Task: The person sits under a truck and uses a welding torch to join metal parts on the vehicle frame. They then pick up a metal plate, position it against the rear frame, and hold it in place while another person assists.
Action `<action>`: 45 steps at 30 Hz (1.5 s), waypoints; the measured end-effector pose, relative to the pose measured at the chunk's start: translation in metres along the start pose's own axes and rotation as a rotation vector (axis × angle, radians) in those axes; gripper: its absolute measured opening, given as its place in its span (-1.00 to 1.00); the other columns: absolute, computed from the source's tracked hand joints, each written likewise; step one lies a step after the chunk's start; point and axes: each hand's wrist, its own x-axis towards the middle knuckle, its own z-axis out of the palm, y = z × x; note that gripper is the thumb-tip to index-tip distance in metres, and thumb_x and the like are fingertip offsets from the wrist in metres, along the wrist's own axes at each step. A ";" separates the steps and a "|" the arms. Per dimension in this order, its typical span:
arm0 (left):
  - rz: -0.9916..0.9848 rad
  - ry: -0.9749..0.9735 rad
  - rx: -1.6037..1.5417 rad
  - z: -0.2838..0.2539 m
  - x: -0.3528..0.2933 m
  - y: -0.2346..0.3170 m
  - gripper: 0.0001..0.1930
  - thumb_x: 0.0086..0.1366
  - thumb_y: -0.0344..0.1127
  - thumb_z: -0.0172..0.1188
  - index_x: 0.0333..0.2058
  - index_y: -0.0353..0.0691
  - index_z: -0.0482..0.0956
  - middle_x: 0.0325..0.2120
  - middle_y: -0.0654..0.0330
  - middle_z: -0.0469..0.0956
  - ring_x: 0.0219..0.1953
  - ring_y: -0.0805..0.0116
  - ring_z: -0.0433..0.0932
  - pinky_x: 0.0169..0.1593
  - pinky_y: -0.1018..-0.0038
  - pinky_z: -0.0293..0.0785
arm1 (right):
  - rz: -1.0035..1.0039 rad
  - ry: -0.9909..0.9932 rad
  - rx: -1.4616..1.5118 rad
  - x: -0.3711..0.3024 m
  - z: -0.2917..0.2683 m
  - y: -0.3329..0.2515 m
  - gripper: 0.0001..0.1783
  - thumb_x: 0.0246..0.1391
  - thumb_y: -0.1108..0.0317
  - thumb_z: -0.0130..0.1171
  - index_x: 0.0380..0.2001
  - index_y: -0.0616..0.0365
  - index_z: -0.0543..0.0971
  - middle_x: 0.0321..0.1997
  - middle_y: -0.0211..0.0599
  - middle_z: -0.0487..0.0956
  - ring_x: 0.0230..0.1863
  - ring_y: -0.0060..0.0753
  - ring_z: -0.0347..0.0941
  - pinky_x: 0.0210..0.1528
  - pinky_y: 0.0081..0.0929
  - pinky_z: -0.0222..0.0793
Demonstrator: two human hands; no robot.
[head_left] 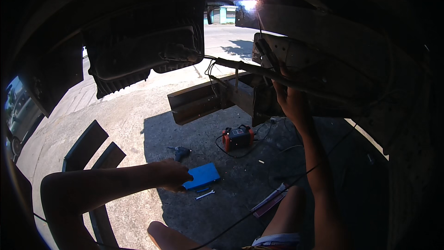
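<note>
My raised right hand (290,98) is wrapped around a dark welding electrode holder (264,50). A thin welding rod (260,22) runs up from it to a dark metal frame rail (296,18). Where rod and metal meet, a bright arc glows white and violet with small sparks. My left hand (175,175) hangs low on the left with its fingers loosely curled, and nothing shows in them. In the picture it overlaps the edge of a blue flat case (202,176) on the ground; whether it touches the case I cannot tell. Shadow hides much of both hands.
An orange and black welding machine (237,137) with cables stands on the concrete. Near the case lie a drill (179,152) and a wrench (205,195). Curved dark panels (85,146) are at left. A ribbed engine part (143,60), a steel beam (196,104) and a thick cable (249,67) hang ahead.
</note>
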 end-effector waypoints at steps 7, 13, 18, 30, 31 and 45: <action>0.002 0.011 0.002 0.000 -0.001 0.000 -0.52 0.39 0.06 0.17 0.13 -0.10 0.51 -0.10 0.03 0.63 -0.01 0.04 0.63 0.01 0.13 0.59 | 0.010 -0.007 -0.002 0.001 0.002 0.002 -0.47 0.34 0.30 0.16 0.33 0.12 0.40 -0.13 -0.04 0.62 -0.11 -0.17 0.60 -0.05 -0.28 0.45; 0.004 0.017 -0.010 0.001 -0.001 -0.001 -0.54 0.39 0.04 0.18 0.12 -0.11 0.52 -0.12 0.03 0.64 -0.03 0.02 0.64 -0.01 0.13 0.60 | -0.018 -0.007 -0.022 0.002 0.000 -0.001 -0.46 0.33 0.32 0.16 0.33 0.14 0.39 -0.10 -0.01 0.61 -0.09 -0.09 0.60 -0.04 -0.23 0.46; 0.000 0.013 -0.019 0.001 0.000 -0.001 -0.54 0.39 0.04 0.18 0.12 -0.10 0.52 -0.12 0.03 0.64 -0.03 0.02 0.64 -0.01 0.12 0.61 | 0.075 -0.060 0.053 0.007 -0.004 -0.005 -0.49 0.35 0.28 0.15 0.31 0.13 0.42 -0.09 -0.02 0.61 -0.07 -0.09 0.60 -0.04 -0.25 0.44; 0.027 0.050 0.016 0.010 0.001 -0.004 -0.51 0.39 0.07 0.15 0.16 -0.08 0.49 -0.09 0.01 0.62 -0.01 0.04 0.63 0.01 0.13 0.60 | 0.015 -0.126 0.166 -0.041 0.031 -0.031 -0.46 0.25 0.36 0.24 0.25 0.29 0.41 -0.11 0.17 0.62 -0.16 0.06 0.63 -0.16 -0.22 0.52; 0.027 0.058 0.020 0.011 0.001 -0.004 -0.51 0.39 0.07 0.16 0.16 -0.09 0.49 -0.09 0.02 0.62 -0.02 0.04 0.63 0.01 0.13 0.60 | 0.045 -0.152 0.144 -0.041 0.032 -0.031 -0.47 0.25 0.36 0.24 0.24 0.30 0.42 -0.11 0.16 0.62 -0.16 0.06 0.63 -0.15 -0.22 0.52; 0.024 0.017 0.031 0.007 0.006 0.000 -0.51 0.40 0.08 0.15 0.14 -0.09 0.50 -0.11 0.05 0.64 -0.04 0.06 0.65 -0.03 0.12 0.62 | -0.021 0.017 0.033 -0.001 0.036 -0.002 -0.59 0.30 0.30 0.18 0.15 0.23 0.50 -0.28 -0.05 0.60 -0.32 -0.06 0.61 -0.32 -0.23 0.47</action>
